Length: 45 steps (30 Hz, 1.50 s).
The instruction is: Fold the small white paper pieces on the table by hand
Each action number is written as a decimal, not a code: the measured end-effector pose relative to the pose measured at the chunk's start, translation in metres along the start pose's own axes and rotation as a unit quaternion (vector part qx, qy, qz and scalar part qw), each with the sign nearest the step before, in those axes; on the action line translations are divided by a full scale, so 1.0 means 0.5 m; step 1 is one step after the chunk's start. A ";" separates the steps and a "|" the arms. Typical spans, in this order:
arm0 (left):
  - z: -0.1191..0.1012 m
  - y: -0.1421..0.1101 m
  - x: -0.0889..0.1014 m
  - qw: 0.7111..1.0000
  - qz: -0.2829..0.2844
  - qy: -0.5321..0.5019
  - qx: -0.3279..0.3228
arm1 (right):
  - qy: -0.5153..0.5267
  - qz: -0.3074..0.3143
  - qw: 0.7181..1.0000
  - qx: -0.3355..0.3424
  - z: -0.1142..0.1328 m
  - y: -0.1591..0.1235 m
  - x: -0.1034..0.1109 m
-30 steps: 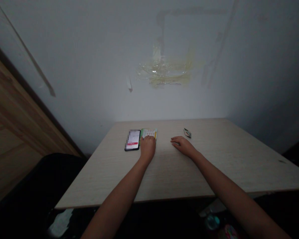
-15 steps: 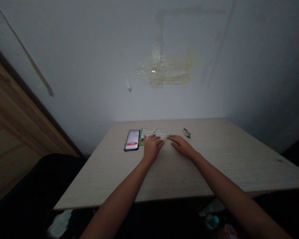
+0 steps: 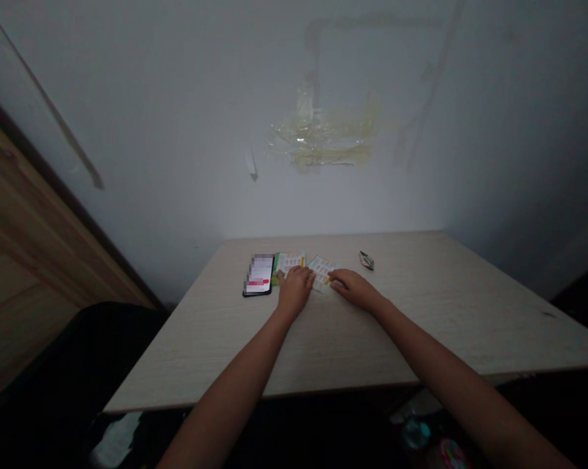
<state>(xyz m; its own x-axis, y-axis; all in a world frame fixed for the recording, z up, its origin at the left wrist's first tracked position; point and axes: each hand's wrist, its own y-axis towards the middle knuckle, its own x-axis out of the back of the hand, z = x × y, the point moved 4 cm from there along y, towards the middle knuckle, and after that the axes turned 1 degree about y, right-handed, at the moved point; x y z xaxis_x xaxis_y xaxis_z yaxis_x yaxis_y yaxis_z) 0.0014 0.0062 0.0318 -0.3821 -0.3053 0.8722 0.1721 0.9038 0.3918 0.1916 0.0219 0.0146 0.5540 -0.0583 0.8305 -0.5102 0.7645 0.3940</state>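
Note:
A small printed card (image 3: 322,264), white with rows of pictures or text, lies tilted on the table between my hands. My right hand (image 3: 356,287) has its thumb and fingers closed on the card's right edge. My left hand (image 3: 294,291) rests palm down with fingers stretched out, over the lower part of a green-and-white printed sheet (image 3: 290,260) and by the card's left edge. What lies under its palm is hidden. Just left of the sheet is a phone (image 3: 259,275) with its screen lit and partly blurred out.
A small folded or crumpled piece of printed paper (image 3: 366,260) sits beyond my right hand. The pale wooden table (image 3: 216,339) meets a wall (image 3: 176,163) bearing old yellowed tape (image 3: 330,150). Below the front edge at right are a bottle (image 3: 415,432) and a pink item (image 3: 452,454).
The card has shifted a little right and towards me, away from the sheet. My right hand has moved left onto its edge, and my left hand has slid slightly left.

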 end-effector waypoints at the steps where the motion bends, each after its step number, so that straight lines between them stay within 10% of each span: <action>1: 0.001 0.000 -0.003 1.000 0.003 0.010 0.000 | -0.005 0.002 1.000 -0.011 0.003 0.000 0.002; 36: 0.008 -0.002 -0.008 0.997 -0.006 0.078 0.006 | 0.037 -0.020 0.999 -0.035 -0.041 -0.008 0.013; 45: -0.010 -0.004 -0.025 0.995 0.038 -0.002 -0.088 | 0.059 0.026 0.998 -0.015 -0.056 -0.016 0.001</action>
<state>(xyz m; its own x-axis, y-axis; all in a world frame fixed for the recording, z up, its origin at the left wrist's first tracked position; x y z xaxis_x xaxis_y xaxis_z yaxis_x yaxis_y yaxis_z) 0.0105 0.0069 0.0219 -0.3653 -0.2362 0.9004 0.3575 0.8575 0.3700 0.2143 0.0338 0.0009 0.6020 0.0562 0.7965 -0.5216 0.7830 0.3390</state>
